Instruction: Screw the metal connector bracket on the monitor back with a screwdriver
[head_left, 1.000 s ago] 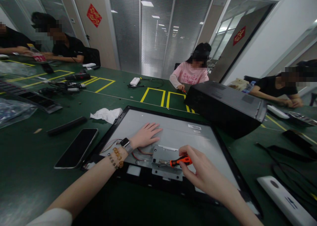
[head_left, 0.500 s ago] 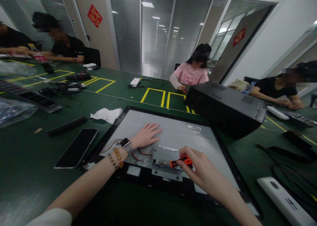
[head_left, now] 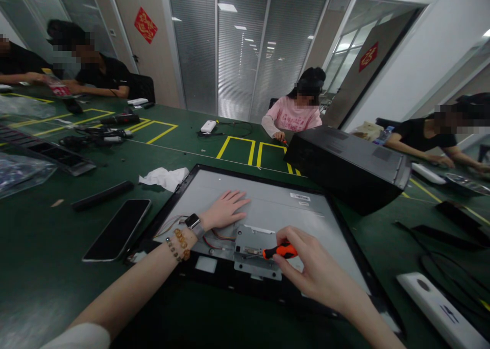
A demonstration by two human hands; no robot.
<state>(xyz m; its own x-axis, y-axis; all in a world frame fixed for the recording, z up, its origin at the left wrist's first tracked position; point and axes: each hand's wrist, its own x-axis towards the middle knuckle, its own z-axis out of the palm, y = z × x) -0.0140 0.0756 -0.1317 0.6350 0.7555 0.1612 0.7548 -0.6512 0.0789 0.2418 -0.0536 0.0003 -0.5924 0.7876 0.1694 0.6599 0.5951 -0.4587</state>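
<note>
A flat display panel with a grey metal back and black frame lies on the green table. My left hand rests flat on its back, fingers spread. In my right hand is an orange and black screwdriver, gripped between thumb and fingers. Its shaft points left, at the connector edge of a metal bracket box near the panel's lower edge; I cannot tell whether the tip touches. Thin coloured wires run out from the box toward my left wrist.
Left of the panel lie a phone, a black bar and a crumpled tissue. A large black casing stands behind it at right. A white device and cables lie at right. Several people sit around the table.
My right hand and the screwdriver have shifted only slightly, the handle turning a little in my fingers. My left hand stays put. At far right, a person's hand has reached outward.
</note>
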